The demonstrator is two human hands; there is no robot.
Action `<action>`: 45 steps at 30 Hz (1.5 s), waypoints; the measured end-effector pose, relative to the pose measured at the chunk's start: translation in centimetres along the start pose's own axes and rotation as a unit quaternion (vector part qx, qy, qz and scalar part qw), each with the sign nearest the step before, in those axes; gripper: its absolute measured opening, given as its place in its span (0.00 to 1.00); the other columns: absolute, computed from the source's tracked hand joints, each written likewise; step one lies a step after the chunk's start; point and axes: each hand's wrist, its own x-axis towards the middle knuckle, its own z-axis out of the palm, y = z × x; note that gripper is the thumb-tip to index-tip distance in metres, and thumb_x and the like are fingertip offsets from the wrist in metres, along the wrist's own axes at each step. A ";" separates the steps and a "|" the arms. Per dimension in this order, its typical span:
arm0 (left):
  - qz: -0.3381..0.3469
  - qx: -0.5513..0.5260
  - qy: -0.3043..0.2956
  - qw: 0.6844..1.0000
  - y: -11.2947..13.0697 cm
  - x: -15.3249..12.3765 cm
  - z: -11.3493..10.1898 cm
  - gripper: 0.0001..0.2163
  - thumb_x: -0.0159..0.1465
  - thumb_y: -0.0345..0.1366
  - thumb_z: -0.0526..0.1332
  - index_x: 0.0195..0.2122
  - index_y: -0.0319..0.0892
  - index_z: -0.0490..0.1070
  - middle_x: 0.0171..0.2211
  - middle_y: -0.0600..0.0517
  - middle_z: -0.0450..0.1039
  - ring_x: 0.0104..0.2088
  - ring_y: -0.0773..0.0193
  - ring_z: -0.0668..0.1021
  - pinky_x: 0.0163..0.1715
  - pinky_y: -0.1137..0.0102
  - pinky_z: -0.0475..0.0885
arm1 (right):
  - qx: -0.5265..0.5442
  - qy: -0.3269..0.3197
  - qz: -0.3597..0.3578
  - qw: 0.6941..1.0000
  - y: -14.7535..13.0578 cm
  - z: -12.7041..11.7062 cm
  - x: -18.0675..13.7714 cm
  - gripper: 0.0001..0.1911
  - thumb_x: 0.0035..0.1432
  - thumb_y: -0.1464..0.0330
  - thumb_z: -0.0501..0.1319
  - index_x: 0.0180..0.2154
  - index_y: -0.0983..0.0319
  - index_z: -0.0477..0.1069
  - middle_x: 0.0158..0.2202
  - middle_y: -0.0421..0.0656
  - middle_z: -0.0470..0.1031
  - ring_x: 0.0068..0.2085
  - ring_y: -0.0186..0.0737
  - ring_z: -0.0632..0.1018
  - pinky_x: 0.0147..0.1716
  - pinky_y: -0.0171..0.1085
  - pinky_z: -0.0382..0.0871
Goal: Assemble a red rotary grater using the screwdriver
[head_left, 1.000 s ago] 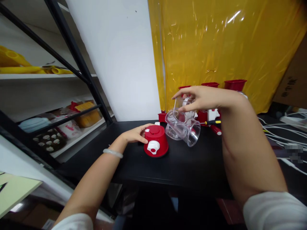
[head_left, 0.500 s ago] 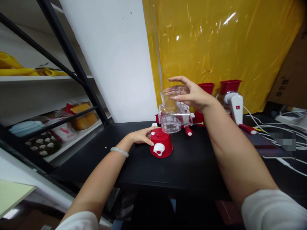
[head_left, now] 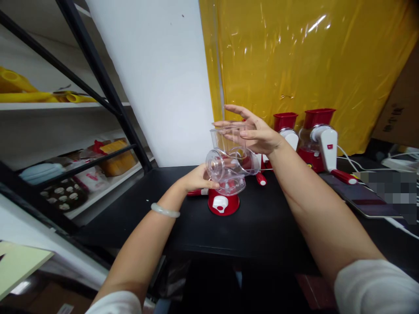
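Observation:
A clear plastic grater housing (head_left: 232,163), with an upright chute and a round side opening, is over a red grater base (head_left: 229,204) with a white knob (head_left: 220,203) in front. My right hand (head_left: 253,131) grips the chute from the right, thumb on the near side and fingers seen partly through the plastic. At the left, my left hand (head_left: 196,178) is curled about the housing's lower part, its thumb by the foot and its other fingers partly hidden behind. The housing's foot overlaps the top of the base; whether it is seated I cannot tell.
Two assembled red-and-white rotary graters (head_left: 317,139) (head_left: 286,124) stand at the back right. A tablet-like dark device (head_left: 363,196) and white cables lie on the right of the black table (head_left: 262,235). Shelves with bags flank the left; a yellow sheet (head_left: 294,65) hangs behind.
The clear housing has moved left and down onto the base, and its round opening has turned toward me. My left hand has shifted from the base's side up to the housing.

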 end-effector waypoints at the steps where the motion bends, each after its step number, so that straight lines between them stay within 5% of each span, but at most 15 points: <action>1: 0.009 -0.009 0.002 1.000 0.1 0.0 0.4 0.36 0.54 0.41 0.74 0.64 0.44 0.66 0.65 0.38 0.64 0.67 0.42 0.64 0.66 0.48 0.59 | -0.004 0.003 0.001 1.000 -0.1 0.1 0.0 0.46 0.54 0.53 0.66 0.70 0.52 0.51 0.60 0.52 0.71 0.57 0.53 0.75 0.52 0.53 0.69; 8: 0.000 -0.054 0.055 0.997 -1.2 -0.8 0.2 0.43 0.52 0.38 0.75 0.67 0.44 0.57 0.57 0.33 0.72 0.60 0.40 0.74 0.60 0.46 0.65 | 0.032 -0.005 -0.013 0.999 0.7 0.9 0.5 0.45 0.55 0.51 0.65 0.69 0.52 0.51 0.62 0.52 0.69 0.60 0.53 0.73 0.54 0.55 0.68; 13: 0.029 0.045 0.240 0.969 -2.7 -0.9 0.1 0.49 0.44 0.36 0.79 0.66 0.46 0.57 0.57 0.39 0.72 0.60 0.41 0.73 0.63 0.47 0.63 | 0.069 -0.019 0.014 0.997 0.8 1.2 0.9 0.42 0.54 0.53 0.67 0.67 0.51 0.57 0.61 0.51 0.71 0.60 0.53 0.72 0.56 0.56 0.67; 16: 0.017 0.071 0.292 0.954 -3.4 -0.8 0.4 0.56 0.42 0.37 0.79 0.69 0.48 0.49 0.57 0.40 0.71 0.60 0.41 0.73 0.62 0.47 0.64 | 0.098 -0.030 0.021 0.995 0.5 1.9 1.1 0.38 0.53 0.53 0.68 0.63 0.52 0.63 0.59 0.51 0.72 0.59 0.52 0.73 0.56 0.56 0.67; 23: 0.007 0.130 0.239 0.962 -3.5 -0.9 0.4 0.59 0.42 0.39 0.79 0.71 0.47 0.44 0.64 0.34 0.63 0.63 0.38 0.68 0.64 0.40 0.58 | 0.180 -0.046 -0.029 0.982 1.5 3.9 1.8 0.35 0.47 0.55 0.73 0.55 0.58 0.71 0.52 0.50 0.77 0.56 0.49 0.75 0.57 0.52 0.69; 33: -0.020 0.060 0.167 0.984 -4.6 -1.9 -1.7 0.61 0.42 0.40 0.80 0.72 0.49 0.41 0.61 0.35 0.64 0.62 0.36 0.70 0.61 0.41 0.63 | 0.204 -0.005 -0.007 0.979 2.9 5.1 2.2 0.27 0.50 0.56 0.71 0.50 0.60 0.74 0.53 0.50 0.76 0.54 0.46 0.76 0.55 0.49 0.72; 45: -0.044 0.025 0.132 0.990 -4.3 -2.1 -1.5 0.64 0.44 0.31 0.78 0.73 0.54 0.34 0.69 0.34 0.54 0.65 0.37 0.66 0.64 0.38 0.56 | 0.030 0.006 -0.029 0.999 2.5 4.6 1.9 0.26 0.60 0.56 0.65 0.56 0.60 0.75 0.57 0.51 0.75 0.54 0.46 0.77 0.58 0.50 0.68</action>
